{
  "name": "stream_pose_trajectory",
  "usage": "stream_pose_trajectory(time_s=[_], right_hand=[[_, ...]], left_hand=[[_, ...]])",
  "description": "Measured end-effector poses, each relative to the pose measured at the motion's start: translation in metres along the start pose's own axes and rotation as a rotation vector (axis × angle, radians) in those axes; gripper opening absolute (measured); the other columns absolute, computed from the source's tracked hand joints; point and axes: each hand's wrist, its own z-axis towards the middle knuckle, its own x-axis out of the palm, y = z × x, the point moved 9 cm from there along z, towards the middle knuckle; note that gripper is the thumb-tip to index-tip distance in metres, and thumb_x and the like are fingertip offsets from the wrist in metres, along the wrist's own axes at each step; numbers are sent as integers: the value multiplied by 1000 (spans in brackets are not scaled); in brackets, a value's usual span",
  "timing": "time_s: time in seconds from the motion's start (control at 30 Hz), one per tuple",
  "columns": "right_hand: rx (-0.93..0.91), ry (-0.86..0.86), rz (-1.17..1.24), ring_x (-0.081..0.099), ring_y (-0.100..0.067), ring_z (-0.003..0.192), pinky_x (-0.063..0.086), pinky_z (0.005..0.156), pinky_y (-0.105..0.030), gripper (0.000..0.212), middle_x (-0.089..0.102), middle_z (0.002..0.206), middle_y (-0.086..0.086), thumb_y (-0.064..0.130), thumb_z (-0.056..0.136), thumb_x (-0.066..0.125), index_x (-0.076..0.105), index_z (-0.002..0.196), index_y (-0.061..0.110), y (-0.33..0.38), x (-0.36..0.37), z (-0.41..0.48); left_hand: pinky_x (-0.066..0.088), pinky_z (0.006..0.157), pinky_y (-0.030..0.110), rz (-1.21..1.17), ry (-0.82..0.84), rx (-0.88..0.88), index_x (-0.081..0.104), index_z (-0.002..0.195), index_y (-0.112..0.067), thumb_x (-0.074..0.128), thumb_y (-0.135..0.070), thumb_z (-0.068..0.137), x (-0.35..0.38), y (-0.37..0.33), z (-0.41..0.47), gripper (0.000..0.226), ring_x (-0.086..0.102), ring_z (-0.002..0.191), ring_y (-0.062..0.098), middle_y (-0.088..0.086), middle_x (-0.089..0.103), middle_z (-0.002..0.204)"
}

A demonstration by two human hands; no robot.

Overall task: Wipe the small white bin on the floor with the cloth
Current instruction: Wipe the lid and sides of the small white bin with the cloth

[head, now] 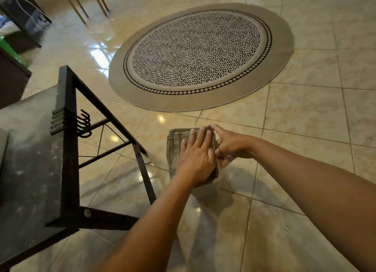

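A grey-brown folded cloth point(173, 147) is held low over the tiled floor in front of me. My left hand point(196, 155) lies flat on top of it, fingers spread, pressing down. My right hand point(230, 145) grips the cloth's right edge, its index finger at the upper corner and the other fingers curled under. A thin pale rim point(219, 175) peeks out below the cloth's lower right corner. I cannot tell whether it is the white bin. The rest of whatever lies beneath is hidden by the cloth and my hands.
A black metal table frame point(69, 149) with hooks point(84, 125) and a dark marbled top stands close on the left, one leg point(145, 170) near the cloth. A round patterned rug point(199, 54) lies beyond. Glossy tiles point(305, 129) extend to the right.
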Motion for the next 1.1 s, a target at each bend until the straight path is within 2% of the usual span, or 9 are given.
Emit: stream_pose_trajectory(time_s=[0.07,0.2,0.37,0.5,0.6,0.73,0.87,1.03,1.1], right_hand=[[11,5,17,70,-26,70,62,70,-47,94,62,89,-18,-17,89,48,12,151,44,-3,-1,-1],[-6,13,-10,71,-16,61,63,67,-44,91,60,86,-14,-15,90,53,15,152,41,2,3,4],[7,28,-29,70,-38,82,60,76,-55,99,64,100,-21,-17,83,54,15,151,43,2,5,3],[10,-9,-50,69,-23,67,63,70,-47,93,60,82,-15,-15,90,53,14,152,41,1,5,4],[30,7,-56,69,-23,67,63,67,-45,97,61,86,-16,-17,86,53,13,152,42,1,4,3],[14,23,-77,71,-33,92,62,75,-51,99,64,108,-17,-15,83,54,12,153,42,5,8,3],[26,-10,-57,66,-20,66,63,66,-44,97,58,87,-14,-16,87,54,12,153,42,2,4,2],[4,20,-66,70,-30,77,62,75,-53,98,61,93,-16,-18,86,49,11,154,42,3,7,6],[-7,15,-49,69,-24,70,62,75,-52,96,60,88,-15,-16,88,51,11,153,42,4,8,4]], left_hand=[[-9,124,47,-37,8,34,-2,159,-30,20,-40,106,-8,15,4,58,-20,151,20,0,-15,167],[-10,123,50,-22,-50,-132,-11,157,-39,15,-54,102,-7,56,-11,63,-25,150,21,-3,-18,167],[-14,122,50,27,-145,-61,-12,157,-35,14,-48,104,6,13,-29,60,-24,151,21,-2,-20,166],[-8,122,55,-88,-121,-306,-15,157,-29,12,-49,101,2,49,-27,65,-23,151,26,3,-20,167],[-12,121,54,-32,-101,-268,-19,156,-27,12,-52,101,15,15,-60,68,-31,148,28,5,-28,164],[-18,120,51,-29,-96,-249,-18,157,-27,14,-55,102,17,8,-37,69,-31,148,25,3,-27,165],[-16,121,50,-74,-123,-326,-21,155,-27,15,-50,104,13,27,-61,67,-32,147,23,2,-28,164],[-17,120,49,18,-111,-134,-15,157,-32,12,-43,104,13,12,-41,61,-27,149,23,-4,-23,165],[-12,122,52,-22,-119,-201,-13,158,-30,14,-42,104,-1,36,-16,61,-24,151,25,-1,-19,167]])
